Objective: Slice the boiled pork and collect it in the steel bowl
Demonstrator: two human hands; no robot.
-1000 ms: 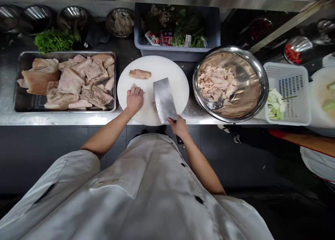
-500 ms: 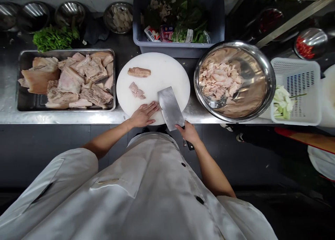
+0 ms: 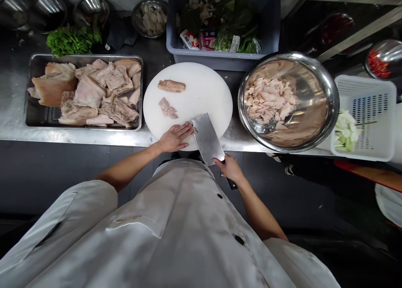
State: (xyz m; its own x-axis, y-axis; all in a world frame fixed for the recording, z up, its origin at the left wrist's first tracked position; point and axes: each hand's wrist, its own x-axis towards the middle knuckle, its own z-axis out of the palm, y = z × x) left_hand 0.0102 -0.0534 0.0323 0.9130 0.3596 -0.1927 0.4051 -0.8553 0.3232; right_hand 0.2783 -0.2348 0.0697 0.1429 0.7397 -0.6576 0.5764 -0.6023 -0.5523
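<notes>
Left hand [image 3: 174, 138] lies open on the board [image 3: 209, 89], fingertips by a meat scrap [image 3: 195, 130], while right hand [image 3: 230, 169] grips the cleaver [image 3: 207, 140], whose blade could nick those fingers if it slipped sideways, and sliced meat [image 3: 168, 108] sits just beyond them.

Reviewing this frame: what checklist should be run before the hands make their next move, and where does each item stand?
1. Cleaver held in the right hand: ok.
2. Left hand well away from the blade: not ok, its fingertips are right beside it.
3. White board secured against slipping: cannot tell.
4. Long meat piece away from the blade: ok, near the board's far edge.
5. Steel bowl with room left: ok, meat pieces fill only part.
</notes>
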